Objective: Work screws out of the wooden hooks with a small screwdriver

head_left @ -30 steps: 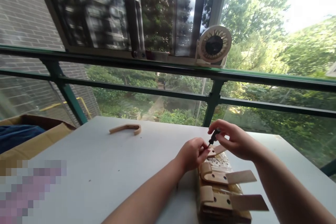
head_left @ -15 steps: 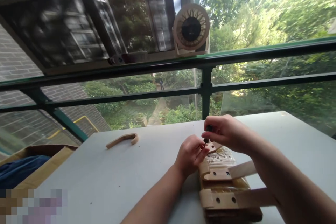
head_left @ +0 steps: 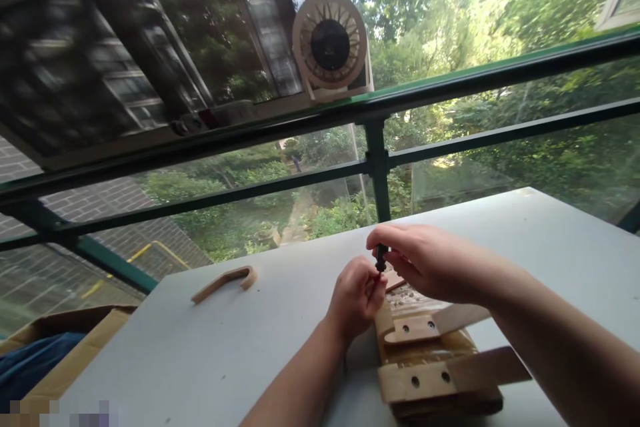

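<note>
My right hand is closed around a small black-handled screwdriver, which stands upright with its lower end down. Beside that lower end my left hand is pinched, fingertips together; whatever lies between them is hidden. Both hands are over the far end of a block wrapped in clear plastic and brown tape. Across the block lie wooden strips: a near strip with two dark screw heads, a middle strip with two more, and a far strip mostly covered by my hands.
A loose hook-shaped wooden piece lies on the white table to the left. At lower left is a cardboard box with blue cloth inside. A dark green railing runs behind the table, with a round fan above it.
The view has shifted and tilted a little. My right hand has turned over the screwdriver, whose handle now shows more upright. My left hand keeps its pinch beside the tip.
</note>
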A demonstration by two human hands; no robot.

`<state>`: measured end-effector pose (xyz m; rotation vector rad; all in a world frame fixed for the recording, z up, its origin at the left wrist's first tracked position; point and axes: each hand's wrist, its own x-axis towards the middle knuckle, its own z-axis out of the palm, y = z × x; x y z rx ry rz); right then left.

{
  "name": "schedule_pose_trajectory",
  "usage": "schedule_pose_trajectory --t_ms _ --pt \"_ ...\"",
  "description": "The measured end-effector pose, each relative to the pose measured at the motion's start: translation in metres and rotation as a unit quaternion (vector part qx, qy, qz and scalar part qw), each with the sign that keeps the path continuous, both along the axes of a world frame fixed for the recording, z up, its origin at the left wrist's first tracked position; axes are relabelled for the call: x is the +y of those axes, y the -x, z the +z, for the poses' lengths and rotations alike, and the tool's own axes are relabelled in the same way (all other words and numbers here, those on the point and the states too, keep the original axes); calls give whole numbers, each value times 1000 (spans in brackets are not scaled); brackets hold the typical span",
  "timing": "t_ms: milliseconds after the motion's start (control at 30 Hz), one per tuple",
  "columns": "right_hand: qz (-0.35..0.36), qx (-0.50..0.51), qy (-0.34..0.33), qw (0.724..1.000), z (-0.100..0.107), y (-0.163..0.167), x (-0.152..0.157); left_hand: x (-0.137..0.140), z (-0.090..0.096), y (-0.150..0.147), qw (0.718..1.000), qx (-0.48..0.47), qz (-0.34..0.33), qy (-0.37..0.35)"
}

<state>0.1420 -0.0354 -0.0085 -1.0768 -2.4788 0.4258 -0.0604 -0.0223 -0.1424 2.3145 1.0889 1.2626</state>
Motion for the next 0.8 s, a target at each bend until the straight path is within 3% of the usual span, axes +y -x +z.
schedule_pose_trajectory --t_ms 433,633,800 --pt "-73 -34 -11 997 -4 13 1 1 -1 1 999 11 -23 32" --pt "18 14 -26 999 -5 9 -3 1 4 0 1000 8 -26 8" --pt "19 -2 9 1000 -8 11 -3 2 4 -2 1000 12 -25 -7"
